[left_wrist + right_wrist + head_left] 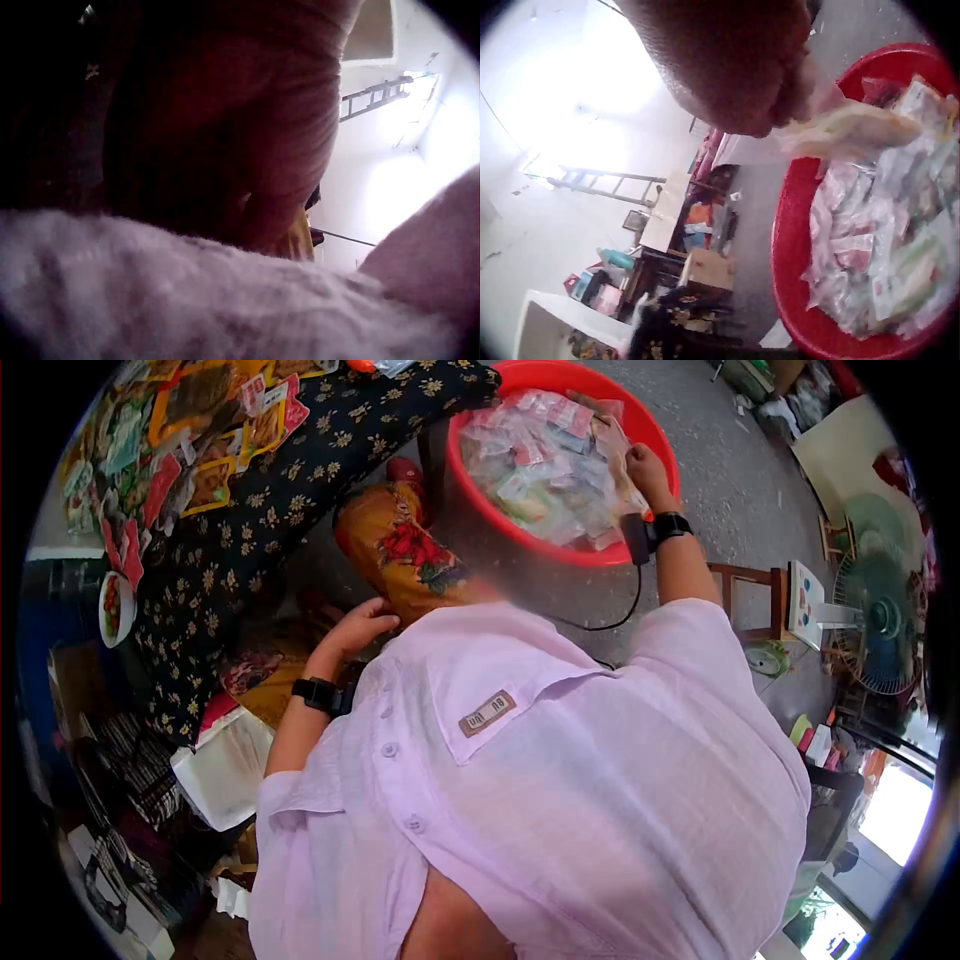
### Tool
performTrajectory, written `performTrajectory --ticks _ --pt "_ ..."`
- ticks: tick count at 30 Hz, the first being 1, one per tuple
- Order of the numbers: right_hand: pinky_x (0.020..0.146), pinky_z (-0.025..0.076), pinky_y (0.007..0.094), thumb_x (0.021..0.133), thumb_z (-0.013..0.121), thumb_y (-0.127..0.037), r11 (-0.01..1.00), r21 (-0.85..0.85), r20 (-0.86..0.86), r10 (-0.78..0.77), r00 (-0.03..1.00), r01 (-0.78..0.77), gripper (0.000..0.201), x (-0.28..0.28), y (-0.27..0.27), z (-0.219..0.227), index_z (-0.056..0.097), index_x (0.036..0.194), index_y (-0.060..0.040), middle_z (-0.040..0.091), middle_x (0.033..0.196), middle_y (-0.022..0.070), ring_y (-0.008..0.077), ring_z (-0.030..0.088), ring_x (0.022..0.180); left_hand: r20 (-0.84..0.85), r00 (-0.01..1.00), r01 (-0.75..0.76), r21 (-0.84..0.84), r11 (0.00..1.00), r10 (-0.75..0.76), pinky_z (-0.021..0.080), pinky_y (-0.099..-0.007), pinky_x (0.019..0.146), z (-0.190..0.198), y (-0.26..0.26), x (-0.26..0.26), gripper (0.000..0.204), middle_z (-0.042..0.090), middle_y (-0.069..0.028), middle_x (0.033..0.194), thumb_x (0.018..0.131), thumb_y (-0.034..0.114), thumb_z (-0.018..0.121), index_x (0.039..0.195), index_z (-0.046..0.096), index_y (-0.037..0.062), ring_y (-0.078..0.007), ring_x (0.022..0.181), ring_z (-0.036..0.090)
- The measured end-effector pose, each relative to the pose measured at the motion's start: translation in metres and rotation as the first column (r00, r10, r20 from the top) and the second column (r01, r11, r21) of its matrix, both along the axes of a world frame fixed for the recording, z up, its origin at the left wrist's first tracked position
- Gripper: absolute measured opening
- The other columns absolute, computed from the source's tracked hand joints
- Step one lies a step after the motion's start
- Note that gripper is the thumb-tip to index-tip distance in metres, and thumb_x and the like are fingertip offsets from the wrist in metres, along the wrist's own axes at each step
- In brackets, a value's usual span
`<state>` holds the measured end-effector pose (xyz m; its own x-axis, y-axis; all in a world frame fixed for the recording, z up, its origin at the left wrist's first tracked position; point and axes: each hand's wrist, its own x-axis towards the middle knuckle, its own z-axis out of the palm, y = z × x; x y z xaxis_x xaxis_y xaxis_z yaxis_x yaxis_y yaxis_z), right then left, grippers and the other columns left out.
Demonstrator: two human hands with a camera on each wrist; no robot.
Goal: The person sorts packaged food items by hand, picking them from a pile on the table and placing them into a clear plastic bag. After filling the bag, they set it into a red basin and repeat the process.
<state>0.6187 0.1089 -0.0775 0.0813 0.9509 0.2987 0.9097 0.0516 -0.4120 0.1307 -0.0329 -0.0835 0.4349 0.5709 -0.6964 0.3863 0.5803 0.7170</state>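
My right hand [650, 475] is over the right rim of a large red basin [668, 445] on the floor. In the right wrist view, its fingers grip a clear plastic packet [855, 129] with pale yellowish contents, held above the heap. Many clear and red-marked packets [540, 450] fill the basin. My left hand [355, 632] holds nothing and lies by my lap, beside the patterned orange trousers [400, 550], its fingers relaxed. The left wrist view is mostly dark, with the hand [247, 112] close up and lilac shirt cloth [150, 292] below it.
On the left, a black floral cloth [270, 510] bears several colourful food packets [205, 420] and a white bowl [117, 610]. A standing fan [880, 615] and a wooden stool [750, 600] are on the right. A black cable [620, 622] hangs from the right wrist camera.
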Motion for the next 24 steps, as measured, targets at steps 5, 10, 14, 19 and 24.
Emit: performTrajectory --ticks 5,10,14,19,24 --pt "0.063 0.041 0.0410 0.070 0.042 -0.013 0.978 -0.182 0.053 0.112 0.992 -0.100 0.019 -0.028 0.002 -0.072 0.055 0.074 -0.0008 0.054 0.070 0.0232 0.0367 0.053 0.071 0.030 0.999 0.043 -0.040 0.998 -0.042 0.038 -0.0251 0.076 -0.027 -0.008 -0.009 0.035 0.052 -0.0066 0.093 0.075 0.018 0.054 0.103 0.045 -0.0015 -0.0135 0.086 0.047" --pt "0.065 0.041 0.0383 0.074 0.045 -0.021 0.923 -0.274 -0.197 0.220 0.955 -0.269 0.023 -0.141 -0.027 -0.073 0.055 0.078 -0.0005 0.057 0.078 0.0184 0.0311 0.054 0.075 0.067 0.977 -0.191 -0.136 0.972 0.202 0.037 -0.0255 0.078 -0.057 -0.017 -0.016 0.047 0.049 -0.0093 0.101 0.073 0.022 0.056 0.109 0.040 -0.0034 -0.0151 0.091 0.046" --pt "0.065 0.042 0.0317 0.073 0.048 -0.015 0.839 -0.335 -0.406 0.282 0.869 -0.429 0.017 -0.204 -0.027 -0.070 0.055 0.082 -0.0027 0.056 0.077 0.0145 0.0213 0.054 0.074 0.063 0.998 -0.009 -0.188 0.982 0.021 0.037 -0.0252 0.078 -0.008 -0.020 -0.008 0.050 0.048 -0.0104 0.103 0.073 0.025 0.057 0.110 0.039 -0.0035 -0.0155 0.093 0.045" --pt "0.065 0.042 0.0340 0.072 0.050 -0.015 0.796 -0.229 -0.571 0.357 0.739 -0.561 0.019 -0.263 -0.028 -0.025 0.053 0.086 -0.0015 0.055 0.080 0.0180 0.0318 0.053 0.077 0.122 0.992 -0.015 -0.174 0.985 0.036 0.040 -0.0260 0.070 -0.019 -0.021 -0.012 0.047 0.046 -0.0070 0.100 0.075 0.026 0.055 0.109 0.038 -0.0019 -0.0128 0.086 0.043" --pt "0.065 0.041 0.0357 0.071 0.051 -0.010 0.705 -0.224 -0.558 0.474 0.681 -0.673 0.015 -0.319 -0.034 -0.011 0.053 0.083 -0.0009 0.054 0.079 0.0179 0.0326 0.051 0.076 0.134 0.990 -0.078 0.235 0.969 0.047 0.041 -0.0283 0.068 -0.078 -0.020 -0.025 0.035 0.052 -0.0083 0.095 0.075 0.025 0.051 0.097 0.051 -0.0011 -0.0163 0.081 0.048"
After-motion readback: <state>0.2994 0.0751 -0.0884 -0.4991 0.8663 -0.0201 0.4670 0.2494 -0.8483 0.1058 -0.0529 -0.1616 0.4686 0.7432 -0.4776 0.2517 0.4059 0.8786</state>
